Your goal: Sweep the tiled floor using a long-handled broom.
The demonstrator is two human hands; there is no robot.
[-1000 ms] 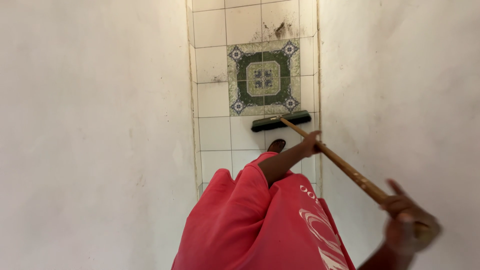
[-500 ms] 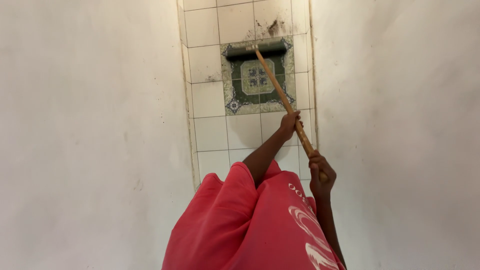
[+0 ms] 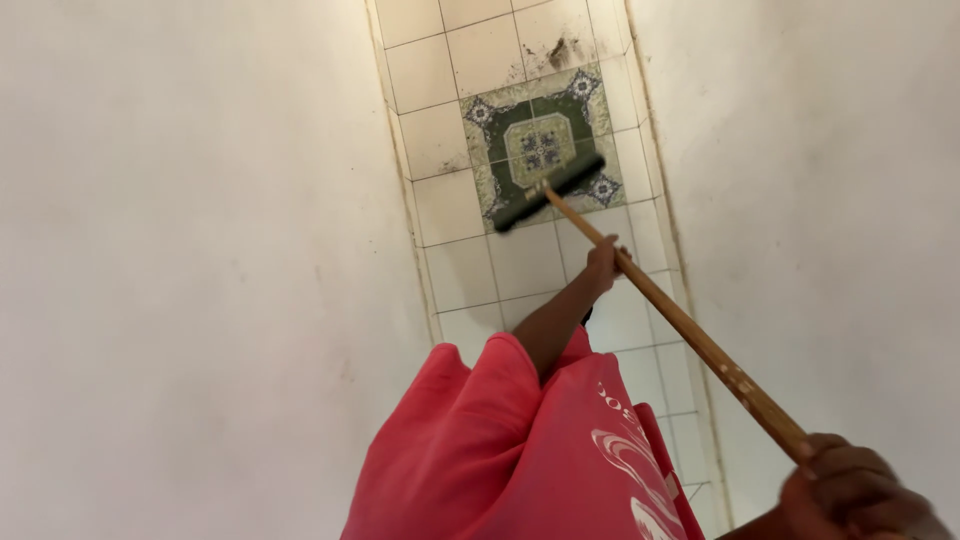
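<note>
While my left hand [image 3: 603, 268] wraps the wooden handle [image 3: 690, 335] partway down, my right hand [image 3: 850, 490] clamps its near end at the frame's lower corner, so I get leverage along the length. Its dark green broom head [image 3: 549, 192] lies on the tiled floor [image 3: 470, 265], slanted across the patterned green tile [image 3: 541, 150]. Close white walls [image 3: 200, 250] hem both sides, dark dirt marks [image 3: 561, 52] sit beyond, and my red garment [image 3: 520, 450] hides the nearest floor.

White tiled floor [image 3: 455, 270], green patterned tile [image 3: 540, 148] set in it, broom head [image 3: 549, 192] resting across that tile's near edge, dark smudge [image 3: 560, 52] just beyond it
</note>
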